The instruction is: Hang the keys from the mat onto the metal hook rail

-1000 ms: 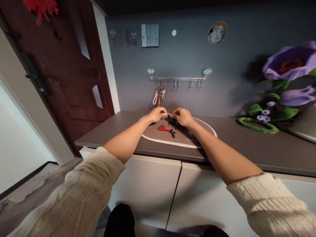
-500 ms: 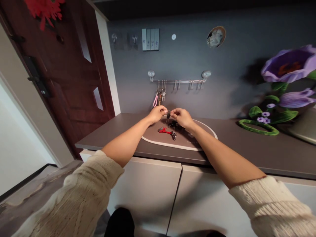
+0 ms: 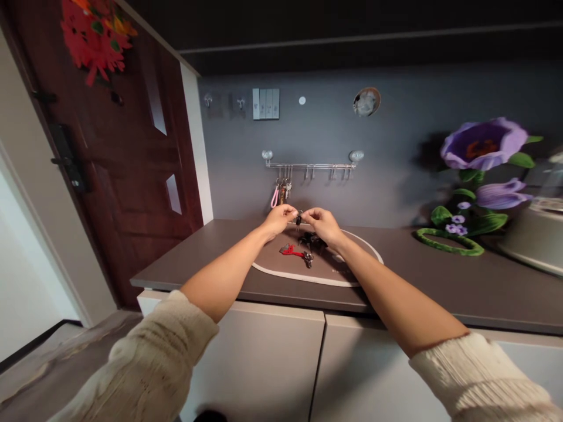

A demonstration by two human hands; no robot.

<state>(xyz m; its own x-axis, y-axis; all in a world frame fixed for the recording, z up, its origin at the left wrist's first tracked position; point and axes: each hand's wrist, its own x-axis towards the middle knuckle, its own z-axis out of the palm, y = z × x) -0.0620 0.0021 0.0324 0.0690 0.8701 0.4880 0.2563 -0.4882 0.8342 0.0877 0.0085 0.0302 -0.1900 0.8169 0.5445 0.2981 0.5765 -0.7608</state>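
Note:
My left hand (image 3: pixel 278 218) and my right hand (image 3: pixel 322 223) meet above an oval brown mat (image 3: pixel 352 258) on the countertop. Both pinch a small dark key bunch (image 3: pixel 298 219) that hangs between their fingertips, lifted off the mat. Below them on the mat lie a red-tagged key set (image 3: pixel 291 251) and a black key bunch (image 3: pixel 311 240). On the wall behind, a metal hook rail (image 3: pixel 310 166) carries a pink-looped key set (image 3: pixel 280 191) at its left end.
A dark wooden door (image 3: pixel 123 152) stands at the left. Purple artificial flowers (image 3: pixel 481 170) and a green ring sit on the counter (image 3: pixel 440 275) at the right, beside a grey box. White cabinet doors (image 3: pixel 264 357) are below the counter.
Both hands have lifted the dark key bunch off the mat and hold it a little higher. The camera has tilted upward, showing more wall.

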